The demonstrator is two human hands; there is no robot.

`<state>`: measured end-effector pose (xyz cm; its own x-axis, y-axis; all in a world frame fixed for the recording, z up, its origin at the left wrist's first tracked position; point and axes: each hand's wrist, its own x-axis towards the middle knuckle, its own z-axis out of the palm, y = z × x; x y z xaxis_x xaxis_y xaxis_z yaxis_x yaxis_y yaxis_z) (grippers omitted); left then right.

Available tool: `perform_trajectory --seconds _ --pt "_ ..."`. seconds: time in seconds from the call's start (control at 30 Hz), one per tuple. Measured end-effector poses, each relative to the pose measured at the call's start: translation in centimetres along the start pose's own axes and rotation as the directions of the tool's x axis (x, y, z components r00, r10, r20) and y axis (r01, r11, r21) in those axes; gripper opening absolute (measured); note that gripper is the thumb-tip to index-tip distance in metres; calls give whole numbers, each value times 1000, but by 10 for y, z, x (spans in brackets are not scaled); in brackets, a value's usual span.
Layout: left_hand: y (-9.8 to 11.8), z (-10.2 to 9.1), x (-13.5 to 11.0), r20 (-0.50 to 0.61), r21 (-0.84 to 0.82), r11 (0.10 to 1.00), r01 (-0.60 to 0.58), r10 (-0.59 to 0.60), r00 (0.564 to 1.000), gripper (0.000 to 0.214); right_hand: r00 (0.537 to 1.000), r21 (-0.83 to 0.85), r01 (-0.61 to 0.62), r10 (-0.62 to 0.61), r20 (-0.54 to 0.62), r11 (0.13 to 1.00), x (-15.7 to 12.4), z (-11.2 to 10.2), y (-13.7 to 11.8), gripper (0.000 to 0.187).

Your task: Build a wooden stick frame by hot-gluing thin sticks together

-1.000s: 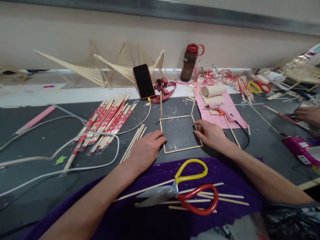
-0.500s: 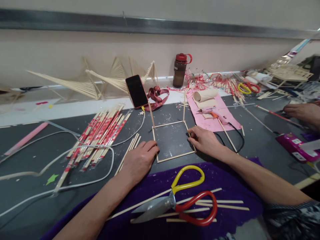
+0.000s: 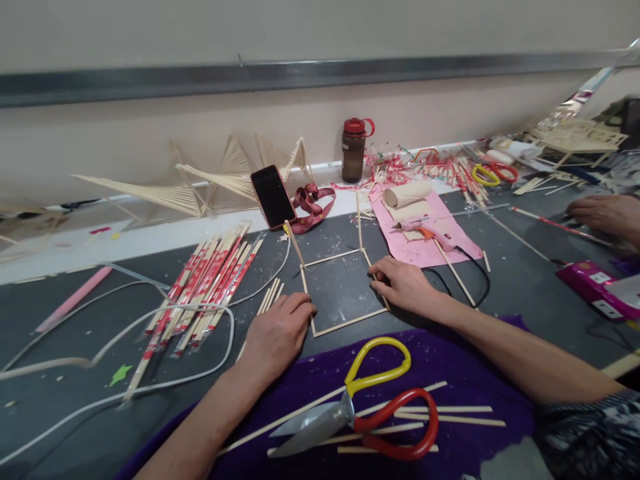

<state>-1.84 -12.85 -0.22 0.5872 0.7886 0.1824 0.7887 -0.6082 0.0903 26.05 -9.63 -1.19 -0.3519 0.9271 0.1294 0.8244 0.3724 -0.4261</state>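
A square frame of thin wooden sticks (image 3: 345, 321) lies on the dark tabletop, with a stick standing up from each far corner. My left hand (image 3: 280, 323) is closed at the frame's left side, its fingertips on that stick. On the opposite side, my right hand (image 3: 403, 283) pinches the right stick between thumb and fingers. Nearer to me, large scissors (image 3: 345, 410) with one yellow and one red handle lie slightly open on a purple cloth (image 3: 240, 413). Several loose sticks (image 3: 450, 420) lie around and under them.
Wrapped chopsticks (image 3: 200, 287) and a white cable (image 3: 231, 333) occupy the left. A phone (image 3: 273, 197) leans by a stick structure (image 3: 145, 190). Behind stands a bottle (image 3: 353, 153). A glue gun (image 3: 430, 233) rests on pink sheet (image 3: 400, 252). Another person's hand (image 3: 607, 215) is far right.
The camera view has shifted slightly, with most things lower in the picture. The upright sticks lean a little more to the left. Both hands keep their places on the frame.
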Motion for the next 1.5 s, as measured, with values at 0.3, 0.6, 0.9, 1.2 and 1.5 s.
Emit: perform_trajectory --seconds 0.3,0.6,0.9,1.2,1.5 --pt "-1 2 0 -3 -1 1000 20 -20 1000 23 1000 63 -25 25 4 998 0 0 3 20" --pt "-12 -19 0 -101 -79 975 210 -217 971 22 993 146 80 -66 -101 986 -13 -4 14 16" --pt "-31 -60 -6 52 40 802 596 -597 801 24 987 154 145 -133 -91 977 -16 -4 14 15" --pt "1 -42 -49 156 402 798 449 -543 825 35 991 197 128 -116 -73 972 -17 -5 14 15" --pt "-7 -40 -51 252 305 798 519 -593 765 29 994 173 104 -95 -58 979 -17 -5 15 16"
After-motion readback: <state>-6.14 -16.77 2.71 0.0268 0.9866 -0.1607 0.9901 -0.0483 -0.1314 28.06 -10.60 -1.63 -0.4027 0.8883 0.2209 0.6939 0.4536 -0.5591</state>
